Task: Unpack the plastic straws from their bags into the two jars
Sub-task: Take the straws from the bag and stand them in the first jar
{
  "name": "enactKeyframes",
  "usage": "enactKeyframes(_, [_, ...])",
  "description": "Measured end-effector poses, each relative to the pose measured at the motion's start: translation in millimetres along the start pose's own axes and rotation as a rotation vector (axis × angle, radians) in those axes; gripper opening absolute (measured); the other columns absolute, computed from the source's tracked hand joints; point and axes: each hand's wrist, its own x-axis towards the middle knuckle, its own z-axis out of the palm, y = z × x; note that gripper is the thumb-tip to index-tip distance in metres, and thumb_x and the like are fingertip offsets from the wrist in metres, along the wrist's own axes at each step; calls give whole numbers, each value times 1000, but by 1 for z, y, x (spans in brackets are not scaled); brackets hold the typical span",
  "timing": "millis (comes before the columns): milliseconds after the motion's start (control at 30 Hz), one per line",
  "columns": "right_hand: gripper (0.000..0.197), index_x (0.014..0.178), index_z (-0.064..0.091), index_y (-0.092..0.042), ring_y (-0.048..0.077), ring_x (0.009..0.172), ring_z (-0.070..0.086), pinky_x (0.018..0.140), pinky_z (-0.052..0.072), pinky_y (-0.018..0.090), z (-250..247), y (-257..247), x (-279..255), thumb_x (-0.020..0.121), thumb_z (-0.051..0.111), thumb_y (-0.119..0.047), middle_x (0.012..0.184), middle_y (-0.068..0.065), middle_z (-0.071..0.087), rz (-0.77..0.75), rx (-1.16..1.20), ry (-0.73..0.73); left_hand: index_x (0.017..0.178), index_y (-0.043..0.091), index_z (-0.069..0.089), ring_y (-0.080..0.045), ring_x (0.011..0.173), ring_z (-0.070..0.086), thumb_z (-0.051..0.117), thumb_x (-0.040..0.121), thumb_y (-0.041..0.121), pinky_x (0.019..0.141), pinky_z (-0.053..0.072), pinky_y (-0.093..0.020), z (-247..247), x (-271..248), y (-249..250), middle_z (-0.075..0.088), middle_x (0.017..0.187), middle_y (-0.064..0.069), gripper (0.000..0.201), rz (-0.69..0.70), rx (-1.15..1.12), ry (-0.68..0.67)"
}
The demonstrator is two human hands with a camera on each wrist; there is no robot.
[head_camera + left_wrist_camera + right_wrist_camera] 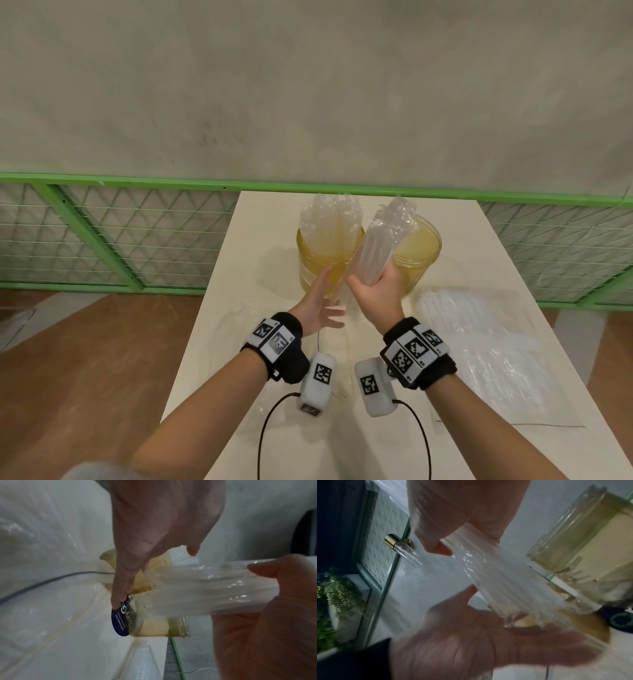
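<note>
Two yellowish clear jars stand at the far middle of the white table (274,342). The left jar (310,263) holds a wrapped bundle of clear straws (329,219). The right jar (421,253) looks empty. My right hand (373,286) grips a second bundle of clear straws (380,243) (498,574), tilted up in front of the gap between the jars. My left hand (325,298) (154,534) is open with straight fingers, beside the left jar (154,627) and under the bundle's (214,588) lower end. Whether it touches the straws I cannot tell.
Clear bags of straws (479,329) lie spread on the right side of the table. A thin dark cable (513,425) runs near the front right edge. Behind the table is a green mesh fence (137,240) and a grey wall. Wooden floor shows on both sides.
</note>
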Motion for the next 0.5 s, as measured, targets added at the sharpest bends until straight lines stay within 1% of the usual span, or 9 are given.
enactKeyframes(67, [33,105,52,-8,8,78,61,61,49,8,7,0,-7,77,66,3,84,3,60,12,7,-19,127,18,49,-20,83,61,35,88,64,65,54,-33,3,-1,0,58,113,-7,62,10,-20,-88])
enactKeyframes(100, [31,102,53,-9,11,78,61,62,50,9,9,3,-9,77,66,2,84,5,60,17,6,-20,117,17,55,-14,69,62,34,90,62,56,51,-26,4,0,0,64,96,-4,57,23,3,-97])
enactKeyframes(133, [30,101,53,-10,13,79,62,64,50,10,11,4,-12,76,66,3,84,6,60,16,28,-11,111,17,59,-12,62,61,33,91,59,52,50,-23,4,0,0,65,84,-1,53,26,12,-90])
enactKeyframes(167, [31,100,53,-10,15,81,62,66,51,12,12,7,-12,76,67,3,85,6,61,22,45,1,110,17,60,-12,64,61,34,91,57,52,49,-23,5,-1,0,64,83,-1,52,15,20,-70])
enactKeyframes(233, [33,100,52,-12,14,82,62,68,50,15,12,12,-14,76,69,3,85,4,61,54,95,37,119,17,58,-18,77,56,36,89,58,55,49,-26,8,0,-2,60,93,-4,55,-8,59,-34])
enactKeyframes(267, [34,100,51,-13,10,82,62,68,49,14,12,13,-15,75,71,1,85,1,61,59,109,54,120,17,56,-18,76,54,36,89,58,53,47,-25,10,1,-3,58,92,-4,55,-14,89,-39])
enactKeyframes(367, [40,106,54,-6,7,85,62,69,49,10,13,14,-15,73,76,-7,90,2,63,23,62,39,101,16,56,-13,63,52,32,96,47,49,43,-19,20,-4,-6,54,76,-1,39,68,102,-60])
enactKeyframes(433, [41,107,52,-10,6,86,60,69,47,12,12,10,-9,74,76,-11,91,-1,61,28,11,7,108,17,54,-17,74,56,32,97,47,57,47,-23,24,-8,-6,58,87,-4,39,92,139,-64])
enactKeyframes(500, [40,107,47,-18,0,82,56,63,46,11,6,2,5,77,72,-11,88,-9,56,34,-34,-18,120,16,49,-24,91,58,32,97,49,69,50,-31,22,-12,0,59,106,-7,44,144,314,18])
